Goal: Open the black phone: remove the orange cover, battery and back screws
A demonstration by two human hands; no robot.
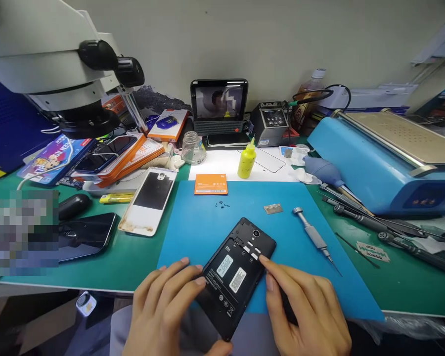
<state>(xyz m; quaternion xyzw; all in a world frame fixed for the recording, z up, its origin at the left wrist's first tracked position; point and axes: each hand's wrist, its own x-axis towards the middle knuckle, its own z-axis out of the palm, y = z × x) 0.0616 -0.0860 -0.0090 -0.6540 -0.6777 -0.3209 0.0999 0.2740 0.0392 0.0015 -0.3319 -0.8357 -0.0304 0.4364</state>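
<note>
A black smartphone [232,277] lies tilted, back side up, with its rear cover off and labels, card slots and camera showing. My left hand [170,301] grips its left edge with the fingertips, the thumb at the bottom corner. At the opposite edge, my right hand [304,301] has its index fingertip on the phone beside the slots, thumb just below, other fingers curled. Something dark shows under that palm; I cannot make it out. Beyond the phone are tiny dark screws [221,204], an orange battery [210,184] and a small metal plate [273,208]. A screwdriver [315,237] rests to the right.
A blue mat [185,217] covers the middle of the green bench. Phones, including a white one [148,200], and boxes crowd the left under a microscope [70,74]. Behind stand a yellow bottle [246,160] and a screen [219,101]. A blue machine [371,163] and tools occupy the right.
</note>
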